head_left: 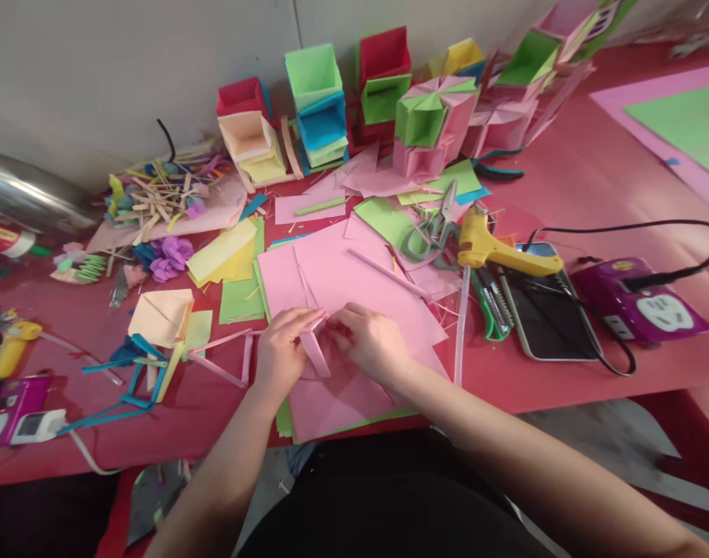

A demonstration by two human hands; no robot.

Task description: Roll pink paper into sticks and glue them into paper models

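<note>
Over a stack of pink paper [354, 275] on the red table, both my hands work on a folded pink paper strip [314, 353]. My left hand [281, 349] pinches it from the left, thumb and forefinger closed at its upper end. At the strip's top right, my right hand [369, 341] has its fingers bent together close to that end; what lies between those fingertips is hidden. A narrow rolled pink strip [386, 273] lies on the stack above my right hand. Left of my left hand, a thin folded pink paper frame [220, 360] rests on the table.
Right of the stack are scissors [432, 232], a yellow glue gun [499, 248], a green cutter [490, 306], a phone [548, 310] and a purple power socket [638, 302] with a black cord. Coloured paper boxes [319, 105] line the wall. Blue paper strips [139, 387] lie left.
</note>
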